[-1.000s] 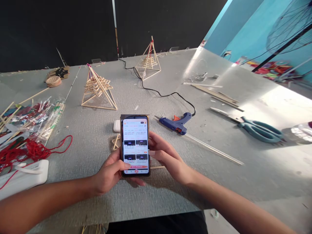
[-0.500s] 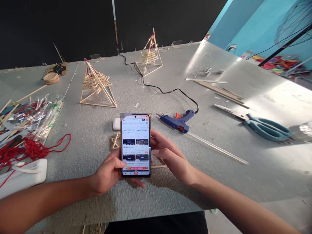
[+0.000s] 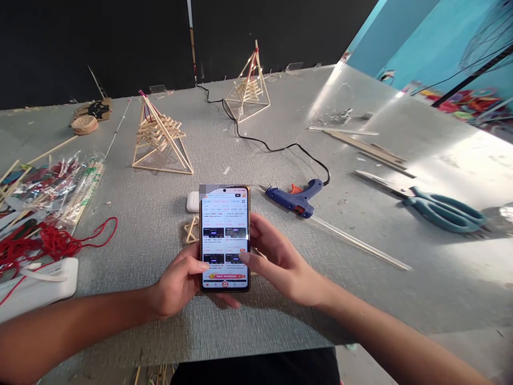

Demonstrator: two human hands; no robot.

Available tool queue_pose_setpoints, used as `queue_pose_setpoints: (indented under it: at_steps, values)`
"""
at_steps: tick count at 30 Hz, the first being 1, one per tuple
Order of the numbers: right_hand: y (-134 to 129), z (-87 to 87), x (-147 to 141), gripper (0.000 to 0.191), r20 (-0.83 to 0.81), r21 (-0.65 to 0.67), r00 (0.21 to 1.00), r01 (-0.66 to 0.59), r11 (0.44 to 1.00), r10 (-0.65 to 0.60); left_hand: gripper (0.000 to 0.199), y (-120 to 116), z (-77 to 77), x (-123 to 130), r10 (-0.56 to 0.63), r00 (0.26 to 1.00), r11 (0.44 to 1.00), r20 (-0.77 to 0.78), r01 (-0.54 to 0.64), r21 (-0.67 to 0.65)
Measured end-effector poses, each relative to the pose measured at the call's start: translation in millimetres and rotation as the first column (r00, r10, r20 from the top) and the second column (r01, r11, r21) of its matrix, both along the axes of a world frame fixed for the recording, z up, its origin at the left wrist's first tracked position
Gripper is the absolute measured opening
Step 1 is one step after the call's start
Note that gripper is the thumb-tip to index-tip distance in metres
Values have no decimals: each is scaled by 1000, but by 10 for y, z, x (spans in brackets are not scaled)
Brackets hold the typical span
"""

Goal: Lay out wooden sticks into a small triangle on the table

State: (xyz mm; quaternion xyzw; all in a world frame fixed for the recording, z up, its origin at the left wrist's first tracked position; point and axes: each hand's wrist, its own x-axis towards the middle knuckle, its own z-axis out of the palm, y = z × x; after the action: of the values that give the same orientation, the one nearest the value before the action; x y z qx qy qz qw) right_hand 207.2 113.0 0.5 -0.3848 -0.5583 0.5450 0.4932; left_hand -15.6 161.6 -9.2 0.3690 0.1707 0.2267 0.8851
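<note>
A smartphone with a lit screen of picture tiles is held upright above the near part of the table. My left hand grips its lower left side, thumb at the screen's edge and fingers behind. On the other side, my right hand is wrapped round the right edge, its thumb over the lower right of the screen. Partly hidden behind the phone are a white earbud case and a small frame of wooden sticks.
Two stick pyramids stand farther back. To the right lie a blue glue gun with a black cord, thin wooden strips and teal-handled scissors. Red yarn, bagged sticks and a white device are at left.
My right thumb has moved left from the phone's edge onto its screen. The view has shifted slightly; the phone stays in both hands.
</note>
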Motion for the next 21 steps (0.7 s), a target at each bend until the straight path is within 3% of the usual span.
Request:
queue_pose_setpoints:
  at_steps: [8, 15, 21]
  values:
    - [-21, -34, -11, 52, 6, -12, 1000, 5, 1000, -5, 42, -10, 8, 23, 3, 1000, 1000, -8, -3, 1]
    - [-5, -21, -28, 43, 48, 37, 999, 17, 999, -19, 40, -8, -1, 25, -6, 1000, 1000, 6, 6, -5]
    - [-30, -101, -18, 88, 102, 20, 994, -53, 998, 51, 47, -16, 6, 33, 6, 1000, 999, -9, -5, 38]
